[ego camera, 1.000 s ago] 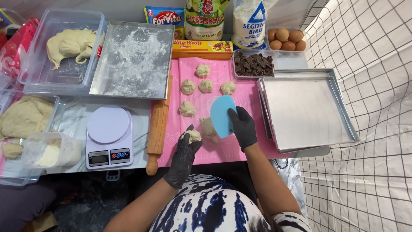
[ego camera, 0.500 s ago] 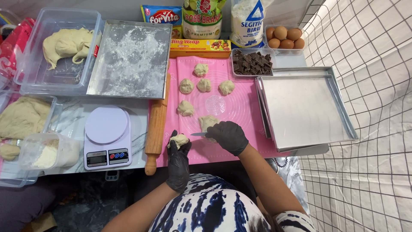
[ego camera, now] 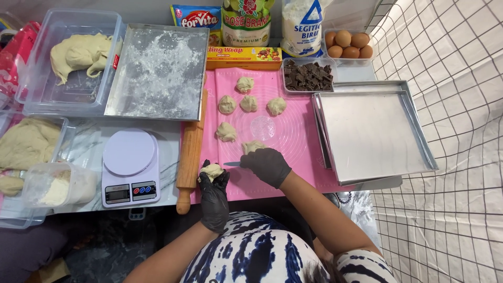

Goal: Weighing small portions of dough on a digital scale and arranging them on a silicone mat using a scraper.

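My left hand (ego camera: 214, 189) cups a small dough lump (ego camera: 212, 170) at the pink mat (ego camera: 298, 141)'s 7 o'clock edge; soft, light, tacky, I judge, best cradled underneath. My right hand (ego camera: 266, 165) closes over a scraper (ego camera: 232, 164), mostly hidden, pressing the dough piece (ego camera: 252, 146) at its 12 o'clock.

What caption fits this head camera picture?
Gloved left hand cups a dough piece while right hand presses a scraper onto the pink mat.
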